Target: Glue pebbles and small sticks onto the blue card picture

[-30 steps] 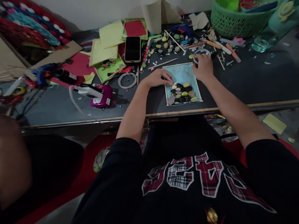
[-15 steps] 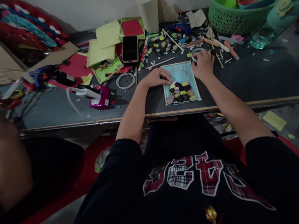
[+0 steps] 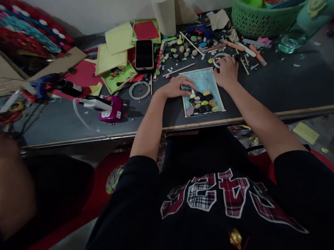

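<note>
We see a small rectangular card (image 3: 202, 83) near the front edge of the bench (image 3: 280, 88), between the two hands. Card is pale blue, flat, thin light border, faint red scribbled lines on its upper half. Lower half is packed with smooth oval pebbles (image 3: 202, 102): mostly glossy black, a few yellow, lime green, pink and one mauve, touching one another in rows.

Left hand (image 3: 178, 86) lies palm down on the card's left edge, fingers curled loosely, tips at the top pebbles; we cannot tell if it pinches one. Right hand (image 3: 226, 73) rests at the card's upper right corner, fingers bent over a white tape ring (image 3: 219, 59), touching it; grip unclear.

Bench top is dark, matte, strewn with white paper bits. Behind the card: loose pebbles (image 3: 183, 50), thin wooden sticks (image 3: 179, 69). Black phone (image 3: 144, 54), glossy, lies flat beside yellow paper sheets (image 3: 114, 49). A second, clear tape ring (image 3: 139, 89) sits left of the left hand. Magenta glue gun (image 3: 109, 109) further left. Green plastic lattice basket (image 3: 256, 19) at back right, near a clear teal bottle (image 3: 305, 22).

Another person's hand (image 3: 0, 146), blurred, at far left.
</note>
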Available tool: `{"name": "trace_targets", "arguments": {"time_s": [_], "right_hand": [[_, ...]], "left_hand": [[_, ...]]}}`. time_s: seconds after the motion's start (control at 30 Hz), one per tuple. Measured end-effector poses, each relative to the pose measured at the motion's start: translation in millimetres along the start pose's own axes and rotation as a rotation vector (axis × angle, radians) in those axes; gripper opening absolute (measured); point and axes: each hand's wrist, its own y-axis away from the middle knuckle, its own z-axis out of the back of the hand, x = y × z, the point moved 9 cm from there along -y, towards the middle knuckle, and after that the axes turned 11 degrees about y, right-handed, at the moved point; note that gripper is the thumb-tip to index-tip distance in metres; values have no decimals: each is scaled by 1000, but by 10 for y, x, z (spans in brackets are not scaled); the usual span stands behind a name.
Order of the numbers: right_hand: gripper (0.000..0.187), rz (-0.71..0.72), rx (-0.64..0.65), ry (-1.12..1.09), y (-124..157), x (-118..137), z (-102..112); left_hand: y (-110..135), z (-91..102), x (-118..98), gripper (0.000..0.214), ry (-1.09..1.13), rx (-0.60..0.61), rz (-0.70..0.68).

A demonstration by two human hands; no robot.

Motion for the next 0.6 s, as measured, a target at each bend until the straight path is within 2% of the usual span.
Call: {"name": "trace_targets", "arguments": {"time_s": [0.07, 0.3, 0.37, 0.5, 0.6], "right_hand": [[18, 12, -46, -26, -7, -27, -9], [19, 9, -66, -82, -6, -39, -20], [16, 6, -34, -73, 5, -11, -21], [16, -33, 39, 3, 23, 12, -1], [25, 18, -8, -31, 29, 92, 145]], "left_hand": [[-3, -15, 0, 27, 36, 21, 0], [-16, -30, -8, 19, 79, 41, 34], [-28, 26, 14, 20, 74, -41, 26], [14, 265, 188, 28, -13, -329, 77], [57, 338, 311, 33, -77, -401, 125]]}}
